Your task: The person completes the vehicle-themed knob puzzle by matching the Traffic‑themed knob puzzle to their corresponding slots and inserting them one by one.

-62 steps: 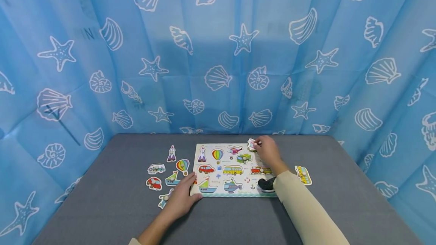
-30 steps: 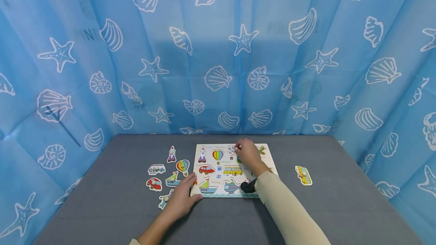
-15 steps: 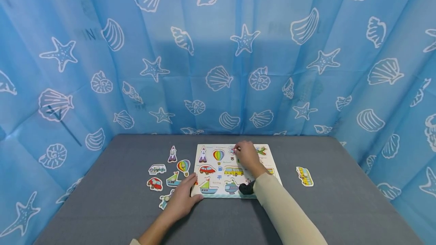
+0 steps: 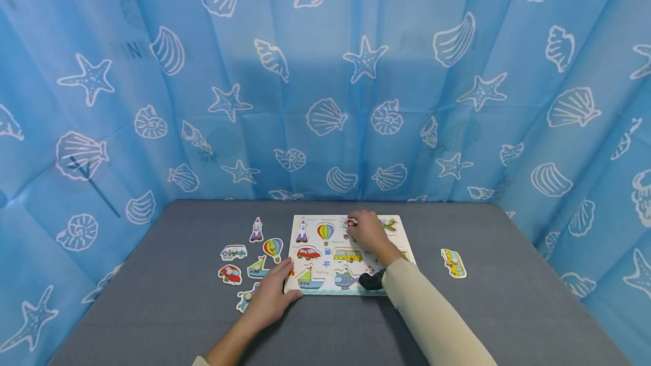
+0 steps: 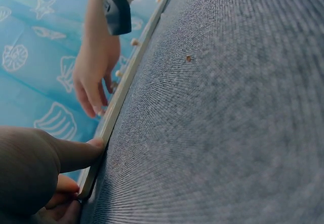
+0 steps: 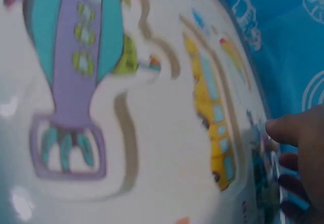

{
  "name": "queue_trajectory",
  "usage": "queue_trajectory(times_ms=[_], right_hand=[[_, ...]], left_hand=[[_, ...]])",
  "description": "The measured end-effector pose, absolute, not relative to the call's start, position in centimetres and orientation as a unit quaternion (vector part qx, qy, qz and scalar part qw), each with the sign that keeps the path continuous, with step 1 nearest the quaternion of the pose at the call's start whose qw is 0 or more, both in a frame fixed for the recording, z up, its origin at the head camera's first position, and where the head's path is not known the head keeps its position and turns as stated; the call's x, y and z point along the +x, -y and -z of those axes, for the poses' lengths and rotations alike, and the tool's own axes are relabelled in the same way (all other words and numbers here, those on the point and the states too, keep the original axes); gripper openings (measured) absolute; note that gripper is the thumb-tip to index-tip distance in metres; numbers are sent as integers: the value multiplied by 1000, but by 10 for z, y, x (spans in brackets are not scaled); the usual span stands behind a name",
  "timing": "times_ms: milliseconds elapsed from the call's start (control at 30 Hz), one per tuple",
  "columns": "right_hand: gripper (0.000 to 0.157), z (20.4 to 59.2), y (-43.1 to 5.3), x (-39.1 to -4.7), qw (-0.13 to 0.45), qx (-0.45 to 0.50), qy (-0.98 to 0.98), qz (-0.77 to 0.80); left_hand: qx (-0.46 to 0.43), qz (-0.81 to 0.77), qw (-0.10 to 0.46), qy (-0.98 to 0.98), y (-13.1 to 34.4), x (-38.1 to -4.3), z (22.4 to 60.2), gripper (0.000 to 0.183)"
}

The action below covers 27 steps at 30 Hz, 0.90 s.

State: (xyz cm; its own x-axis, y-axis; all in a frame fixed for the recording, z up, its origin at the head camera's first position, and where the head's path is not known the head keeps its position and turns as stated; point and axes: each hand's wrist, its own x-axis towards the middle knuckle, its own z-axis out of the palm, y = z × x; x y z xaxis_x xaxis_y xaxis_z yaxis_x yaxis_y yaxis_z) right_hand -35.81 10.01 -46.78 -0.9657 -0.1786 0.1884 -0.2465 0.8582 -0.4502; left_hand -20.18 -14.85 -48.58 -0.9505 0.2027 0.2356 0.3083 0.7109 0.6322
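Observation:
A white wooden vehicle puzzle board (image 4: 325, 292) lies on the table; its far right part is partly hidden by my right hand (image 4: 367, 231). That hand pinches a helicopter puzzle piece (image 4: 348, 223) over the helicopter spot in the board's back row; in the left wrist view, the fingertips meet close to the board's face. My left hand (image 4: 270, 293) holds the board's near left corner, and in the left wrist view its thumb (image 5: 83, 153) presses the board edge (image 5: 117, 93). The right wrist view shows a printed submarine (image 6: 76, 67) and yellow bus (image 6: 212, 115).
Left of the board lie a rocket piece (image 4: 256, 230), balloon piece (image 4: 273, 248), red car piece (image 4: 230, 274), sailboat piece (image 4: 257, 268) and others. A yellow bus piece (image 4: 454, 263) lies at right. A shell-patterned blue curtain (image 4: 325, 83) encloses the grey table (image 4: 325, 332).
My right hand has carried the helicopter piece left from the board's far right corner to the helicopter spot, and stays there with small shifts. The left hand keeps its place.

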Motion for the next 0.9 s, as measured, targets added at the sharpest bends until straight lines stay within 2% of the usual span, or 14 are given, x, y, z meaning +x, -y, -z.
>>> queue_trajectory(times_ms=[133, 467, 900], right_hand=[[33, 463, -103, -354, 66, 88, 954, -280], [29, 446, -121, -339, 61, 64, 938, -336], [23, 451, -160, -323, 102, 79, 922, -366]], left_hand=[[-138, 351, 72, 923, 149, -202, 486, 64], [-144, 347, 80, 923, 150, -201, 485, 64], [-144, 347, 91, 922, 148, -201, 484, 62]])
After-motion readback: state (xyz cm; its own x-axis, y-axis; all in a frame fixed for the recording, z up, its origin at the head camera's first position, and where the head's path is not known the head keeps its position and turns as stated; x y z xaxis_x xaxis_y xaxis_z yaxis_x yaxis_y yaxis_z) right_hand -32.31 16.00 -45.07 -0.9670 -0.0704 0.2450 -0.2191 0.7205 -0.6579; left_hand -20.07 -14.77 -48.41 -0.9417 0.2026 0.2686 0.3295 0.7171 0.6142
